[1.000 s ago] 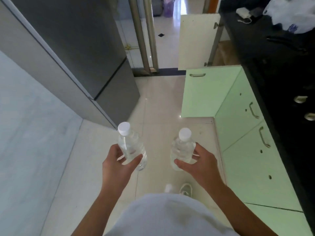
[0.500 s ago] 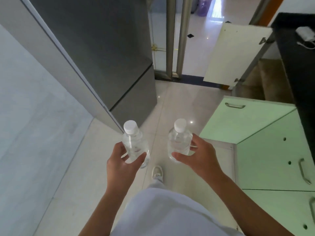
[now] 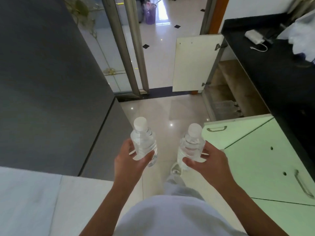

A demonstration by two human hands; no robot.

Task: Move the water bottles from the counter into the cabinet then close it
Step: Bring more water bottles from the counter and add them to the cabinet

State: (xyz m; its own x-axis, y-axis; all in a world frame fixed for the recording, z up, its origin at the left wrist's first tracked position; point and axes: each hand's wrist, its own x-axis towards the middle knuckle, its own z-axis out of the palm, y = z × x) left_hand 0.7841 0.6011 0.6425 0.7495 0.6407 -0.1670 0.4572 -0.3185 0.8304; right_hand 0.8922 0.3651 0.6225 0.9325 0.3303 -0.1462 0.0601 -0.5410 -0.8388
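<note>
A person's left hand (image 3: pixel 129 160) curls around the ribbed body of a clear plastic water bottle (image 3: pixel 143 143), while the right hand (image 3: pixel 206 162) grips a second bottle (image 3: pixel 191 147) the same way. Both bottles stand upright with round white caps, side by side above the glossy tiled floor (image 3: pixel 153 113). Ahead to the right, the cabinet (image 3: pixel 228 77) under the polished black counter (image 3: pixel 272 74) stands open, its flat cream door (image 3: pixel 196 63) swung wide. A matte grey refrigerator (image 3: pixel 51 82) fills the left.
</note>
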